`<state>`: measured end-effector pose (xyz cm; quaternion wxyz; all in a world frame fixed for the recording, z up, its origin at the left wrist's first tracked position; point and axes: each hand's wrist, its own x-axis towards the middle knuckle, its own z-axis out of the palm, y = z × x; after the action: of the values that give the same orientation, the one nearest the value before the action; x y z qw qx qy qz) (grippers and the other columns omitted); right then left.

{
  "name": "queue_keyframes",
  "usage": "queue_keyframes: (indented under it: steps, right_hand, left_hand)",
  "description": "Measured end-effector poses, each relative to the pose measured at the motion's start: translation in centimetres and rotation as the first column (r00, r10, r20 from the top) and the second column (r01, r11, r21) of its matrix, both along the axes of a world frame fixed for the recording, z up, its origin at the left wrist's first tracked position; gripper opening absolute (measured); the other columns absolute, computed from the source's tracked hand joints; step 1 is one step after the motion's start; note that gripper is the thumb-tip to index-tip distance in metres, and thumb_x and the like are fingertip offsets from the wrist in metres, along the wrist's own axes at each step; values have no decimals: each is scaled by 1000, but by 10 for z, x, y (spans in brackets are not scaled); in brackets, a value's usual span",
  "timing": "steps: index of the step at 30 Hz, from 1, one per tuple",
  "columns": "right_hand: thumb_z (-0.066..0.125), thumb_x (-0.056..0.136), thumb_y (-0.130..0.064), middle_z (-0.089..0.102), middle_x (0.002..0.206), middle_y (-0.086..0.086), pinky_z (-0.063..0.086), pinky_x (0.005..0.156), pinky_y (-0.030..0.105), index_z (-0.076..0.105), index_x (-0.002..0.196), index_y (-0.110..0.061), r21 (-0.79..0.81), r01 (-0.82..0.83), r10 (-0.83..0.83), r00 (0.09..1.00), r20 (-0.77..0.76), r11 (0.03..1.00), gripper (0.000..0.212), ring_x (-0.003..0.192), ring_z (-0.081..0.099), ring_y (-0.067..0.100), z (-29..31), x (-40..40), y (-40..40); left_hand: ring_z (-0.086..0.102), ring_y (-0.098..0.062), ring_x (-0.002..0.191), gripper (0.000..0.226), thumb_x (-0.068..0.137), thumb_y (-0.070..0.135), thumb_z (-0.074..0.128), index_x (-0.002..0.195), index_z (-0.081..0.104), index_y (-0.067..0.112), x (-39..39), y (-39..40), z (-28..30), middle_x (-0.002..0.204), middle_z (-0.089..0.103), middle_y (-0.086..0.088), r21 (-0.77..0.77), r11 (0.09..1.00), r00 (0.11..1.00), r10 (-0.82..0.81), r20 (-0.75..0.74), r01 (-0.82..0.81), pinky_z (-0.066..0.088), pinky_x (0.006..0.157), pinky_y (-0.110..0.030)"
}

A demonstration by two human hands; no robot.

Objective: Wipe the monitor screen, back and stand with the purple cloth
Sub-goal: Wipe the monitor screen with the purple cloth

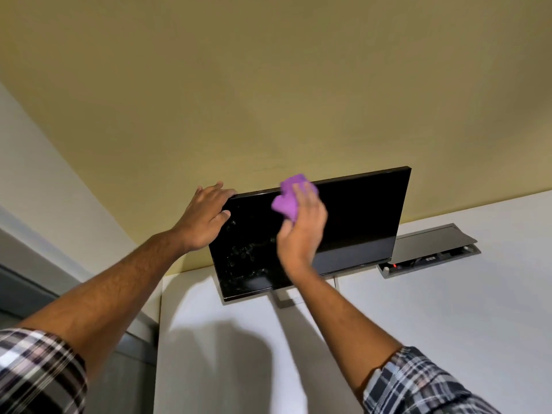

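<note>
The monitor stands on the white table close against the yellowish wall, its dark screen facing the person and tilted a little. The left hand grips the top left corner, fingers curled over the edge and thumb on the glass, which looks like the right place to steady it: a thin panel on a slim stand would likely rock under any push. The right hand presses the purple cloth flat against the upper middle of the screen, fingers straight and close together. The cloth is soft and bunched, so it should glide; smears show on the lower left glass. To the right, an open cable box is sunk in the table just beside the monitor, and the wall leaves little room for reaching the back
</note>
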<state>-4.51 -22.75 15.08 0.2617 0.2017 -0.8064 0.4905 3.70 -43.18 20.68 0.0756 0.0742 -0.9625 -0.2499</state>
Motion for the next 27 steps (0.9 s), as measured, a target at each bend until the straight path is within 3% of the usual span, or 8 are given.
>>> queue_keyframes:
  steps: [6, 8, 10, 14, 16, 19, 23, 27]
  right_hand:
    - [72, 76, 9, 51, 150, 7, 45, 107, 43, 60, 147, -21, 365, -276, 362, 912, -192, 889, 78, 128, 50, 30, -8, 8, -7]
    - [65, 71, 15, 49, 149, 9, 45, 108, 43, 62, 146, -21, 278, -225, 277, 946, -165, 934, 83, 129, 49, 31, -8, -13, 15]
    - [57, 67, 17, 48, 146, 13, 45, 109, 47, 61, 145, -20, 72, -42, 49, 995, -91, 997, 86, 129, 49, 31, -10, -37, 41]
    - [62, 82, 14, 45, 142, 10, 54, 106, 46, 55, 149, -21, -238, 298, -237, 938, 254, 924, 76, 129, 53, 26, -7, -74, 70]
    - [63, 84, 12, 46, 141, 12, 53, 107, 40, 55, 150, -18, -254, 304, -239, 937, 256, 918, 72, 128, 52, 26, -3, -68, 60]
    - [59, 74, 12, 48, 142, 13, 42, 103, 21, 59, 146, -17, -154, 178, -155, 976, 150, 972, 77, 124, 49, 26, -6, -31, 28]
    - [59, 72, 16, 45, 148, 8, 43, 108, 35, 59, 146, -21, 75, -115, 108, 990, 88, 991, 83, 127, 46, 28, -31, 19, -3]
    - [69, 86, 8, 44, 153, -4, 45, 107, 35, 58, 146, -32, 302, -397, 384, 917, 103, 867, 73, 135, 41, 23, -59, 41, 3]
  left_hand:
    - [20, -29, 152, 62, 88, 27, 36, 147, 45, 8, 0, -4, -2, 152, 45, -14, -8, 1000, 1000, -15, -22, 15, 2, 123, -45]
    - [16, -26, 153, 57, 93, 26, 37, 147, 44, 10, 0, -3, -2, 155, 42, -13, 6, 1000, 1000, -19, -20, 19, -2, 122, -40]
    - [12, -23, 154, 47, 102, 17, 42, 148, 43, 11, 1, -3, -1, 158, 38, -12, 10, 1000, 999, -20, -30, 20, -4, 122, -36]
    - [13, -24, 154, 51, 99, 21, 39, 148, 43, 9, 1, 2, 1, 157, 37, -14, 0, 1000, 998, -29, -50, 29, -6, 121, -34]
    - [13, -24, 154, 55, 95, 25, 37, 147, 44, 10, 1, 1, 0, 157, 39, -14, -13, 1000, 999, -25, -39, 25, -5, 122, -37]
    - [13, -25, 154, 46, 102, 12, 45, 148, 43, 10, 1, 1, -1, 157, 38, -14, -26, 1000, 998, -11, -54, 10, -4, 123, -39]
    - [16, -26, 153, 48, 102, 13, 45, 149, 42, 10, -3, -1, -1, 157, 39, -14, -39, 999, 999, 12, -49, -14, -2, 124, -43]
    - [18, -27, 153, 47, 102, 9, 48, 149, 42, 9, -6, -7, 0, 156, 40, -15, -44, 998, 999, 42, -35, -43, -1, 123, -43]
